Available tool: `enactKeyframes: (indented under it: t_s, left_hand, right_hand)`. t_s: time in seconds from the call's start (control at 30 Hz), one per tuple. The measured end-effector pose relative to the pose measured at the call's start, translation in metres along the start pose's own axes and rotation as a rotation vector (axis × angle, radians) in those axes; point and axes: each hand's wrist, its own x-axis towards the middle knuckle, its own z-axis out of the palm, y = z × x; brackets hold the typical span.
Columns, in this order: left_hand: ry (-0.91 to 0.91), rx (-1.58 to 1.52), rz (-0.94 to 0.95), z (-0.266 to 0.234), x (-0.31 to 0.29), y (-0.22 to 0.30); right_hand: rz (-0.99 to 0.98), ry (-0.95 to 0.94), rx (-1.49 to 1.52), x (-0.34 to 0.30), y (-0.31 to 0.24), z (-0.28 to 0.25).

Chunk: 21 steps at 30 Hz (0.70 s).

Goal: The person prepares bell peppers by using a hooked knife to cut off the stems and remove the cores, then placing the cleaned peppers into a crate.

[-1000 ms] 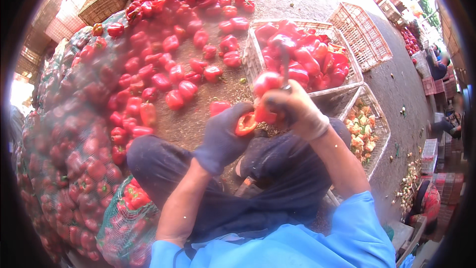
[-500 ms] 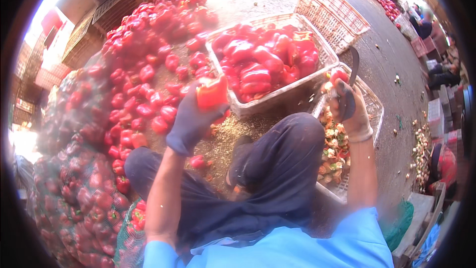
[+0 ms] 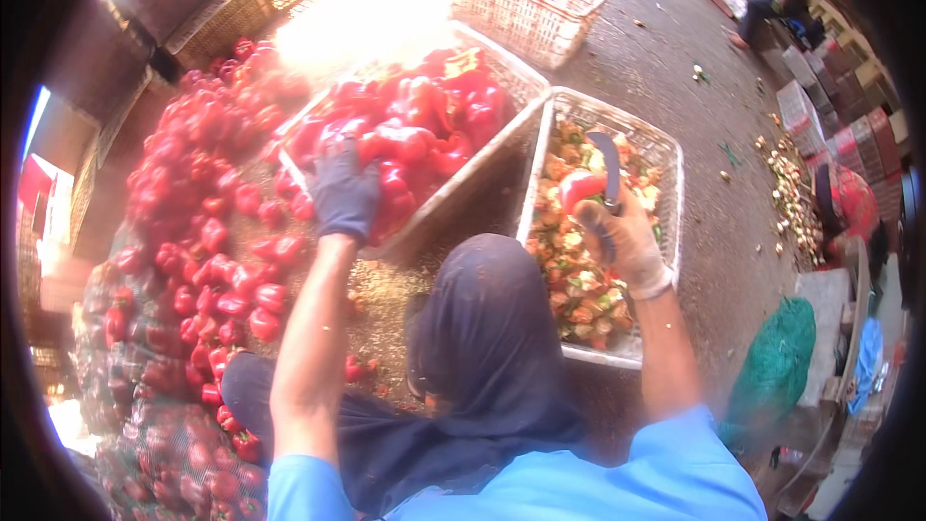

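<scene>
My left hand (image 3: 344, 191), in a dark glove, rests at the near left part of a white crate (image 3: 463, 178) heaped with red bell peppers (image 3: 417, 140). Its fingers stretch out over the peppers, and I make out nothing gripped in them. My right hand (image 3: 622, 236), also gloved, is closed around a knife with a dark curved blade (image 3: 608, 159) pointing up and away. A red pepper piece (image 3: 579, 189) shows at its fingertips. Below this hand stands a second white crate (image 3: 678, 183), holding many cut-off pepper cores and stems (image 3: 579, 282).
Loose red peppers (image 3: 231, 280) spread over the floor at left, beside filled mesh sacks (image 3: 169, 415). A crate (image 3: 526, 2) stands beyond the pepper crate. At right are a green sack (image 3: 776, 357), scattered scraps (image 3: 791, 198) and other people (image 3: 849, 203) sitting among crates.
My left hand has moved forward and left onto the crate's peppers; the cut pepper it held is no longer in it. My right hand, with the knife, is now over the crate of cores. The view has shifted.
</scene>
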Motion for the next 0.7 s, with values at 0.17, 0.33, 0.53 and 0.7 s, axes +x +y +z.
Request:
enactKeyframes:
  t_s: [0.17,0.33,0.53,0.7]
  left_hand:
    - [-0.344,0.204,0.001,-0.056,0.037,0.024]
    - [-0.455,-0.877,0.035,-0.117,0.028,0.103]
    - [-1.031,-1.252,0.159,-0.163,0.002,0.189]
    - [-1.094,-1.224,0.316,-0.150,-0.007,0.221]
  right_hand:
    - [0.039,0.009,0.053,-0.012,-0.015,0.005]
    - [-0.022,-0.041,-0.001,-0.024,0.002,-0.006]
    - [0.034,-0.176,0.021,-0.036,-0.039,-0.012]
    - [0.039,-0.159,0.131,-0.041,-0.031,-0.014]
